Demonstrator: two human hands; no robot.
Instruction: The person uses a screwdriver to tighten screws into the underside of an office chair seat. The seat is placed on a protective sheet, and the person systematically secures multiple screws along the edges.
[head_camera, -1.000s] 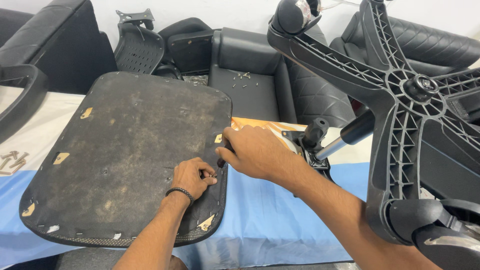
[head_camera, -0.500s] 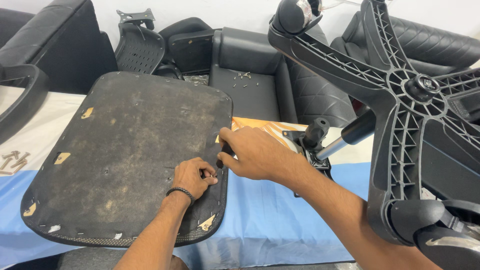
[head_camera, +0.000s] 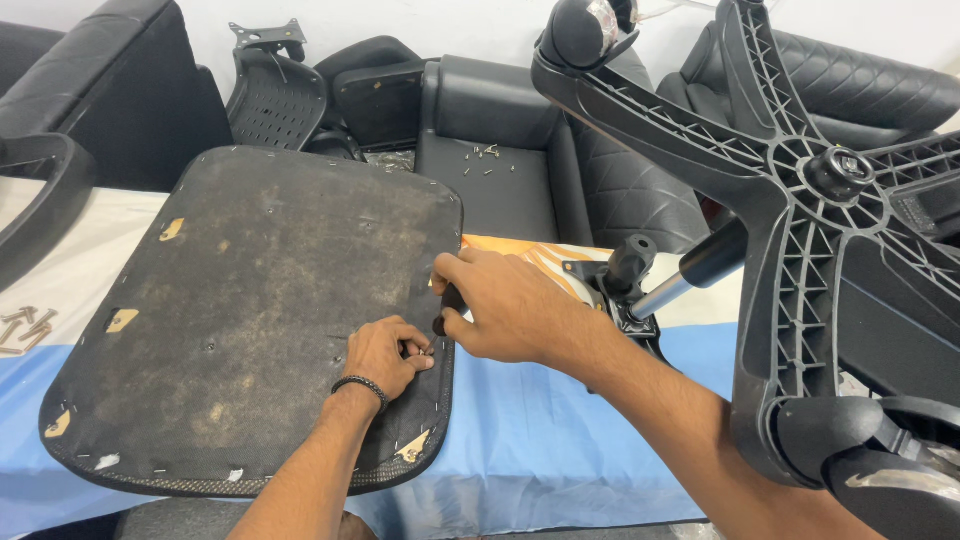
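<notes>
One upturned seat pan (head_camera: 240, 320) lies on the blue-covered table (head_camera: 540, 450). Left hand (head_camera: 385, 355) pinches one small screw (head_camera: 424, 351) at its right edge; right hand (head_camera: 500, 305), fingers curled, grips one dark tool (head_camera: 447, 305) beside it.

Bright, even indoor light, source not seen. Shadows soft and short: a faint one under the left hand (head_camera: 385, 355) on the dark seat panel (head_camera: 240, 320). Mild sheen on the black leather sofa (head_camera: 500, 190) and on the chrome gas cylinder (head_camera: 690, 272). Focus crisp centre-frame; caster (head_camera: 880, 480) at bottom right soft and oversized. Slight wide-angle stretch at the edges.
</notes>
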